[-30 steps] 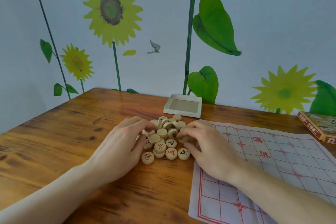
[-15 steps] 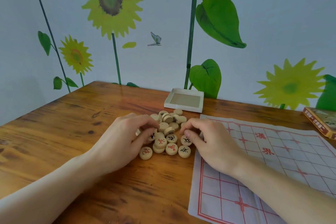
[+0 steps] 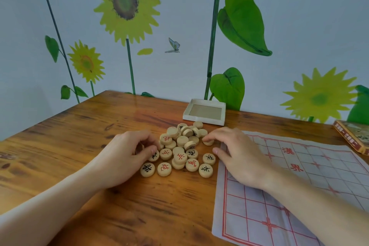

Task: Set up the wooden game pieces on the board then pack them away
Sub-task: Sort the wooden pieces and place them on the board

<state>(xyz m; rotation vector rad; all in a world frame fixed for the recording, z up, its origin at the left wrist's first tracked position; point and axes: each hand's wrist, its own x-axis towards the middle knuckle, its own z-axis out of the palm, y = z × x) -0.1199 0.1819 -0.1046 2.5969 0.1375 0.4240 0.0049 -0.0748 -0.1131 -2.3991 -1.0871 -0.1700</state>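
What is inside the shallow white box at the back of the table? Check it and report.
The shallow white cardboard box shows only its bare tan floor, with no pieces on it. Its near wall hides a thin strip of the floor.

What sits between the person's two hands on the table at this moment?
In the head view, a loose pile of round wooden game pieces lies on the wooden table between the left hand and the right hand.

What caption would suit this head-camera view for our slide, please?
Both hands, left hand and right hand, sort round wooden game pieces beside the red-lined paper board.
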